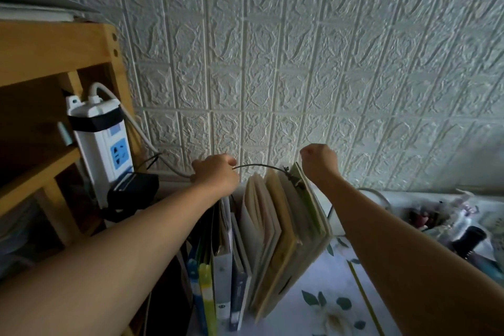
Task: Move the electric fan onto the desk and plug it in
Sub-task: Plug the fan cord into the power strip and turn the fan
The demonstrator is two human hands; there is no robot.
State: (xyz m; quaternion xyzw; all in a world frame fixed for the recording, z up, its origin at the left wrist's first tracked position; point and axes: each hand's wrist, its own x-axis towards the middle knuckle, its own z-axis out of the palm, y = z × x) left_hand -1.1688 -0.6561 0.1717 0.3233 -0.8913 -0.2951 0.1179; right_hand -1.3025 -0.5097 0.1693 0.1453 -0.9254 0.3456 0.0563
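Note:
A thin dark cable arcs above the upright books between my two hands. My left hand is closed on its left end, close to the wall. My right hand is a fist above the right end of the books; the cable bends down by a knotted tie and I cannot see whether this hand holds it. A white power strip with a blue socket hangs on the wooden shelf at left, a black plug block below it. The fan is out of view.
A row of binders and books stands on the desk with a floral cover. The wooden shelf unit fills the left side. Cluttered small items lie at the right. A white embossed wall is behind.

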